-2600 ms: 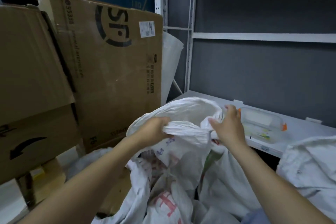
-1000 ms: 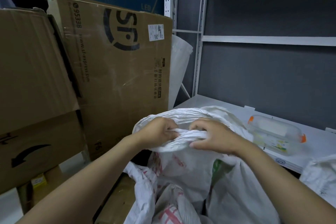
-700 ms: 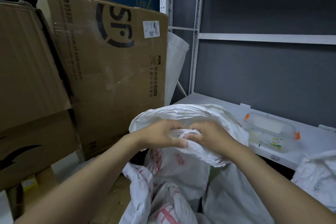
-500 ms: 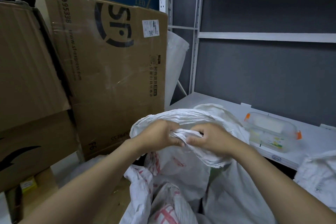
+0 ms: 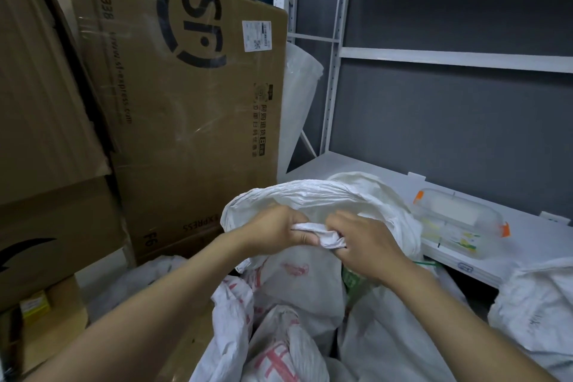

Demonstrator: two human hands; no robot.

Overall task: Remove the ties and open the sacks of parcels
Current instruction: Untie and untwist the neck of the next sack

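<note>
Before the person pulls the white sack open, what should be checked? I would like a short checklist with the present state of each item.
1. Left hand grips the bunched rim of the white sack: ok.
2. Right hand grips the same rim: ok.
3. Tie removed: cannot tell, folds hide it.
4. Sack opened: not ok, rim bunched between the hands.
</note>
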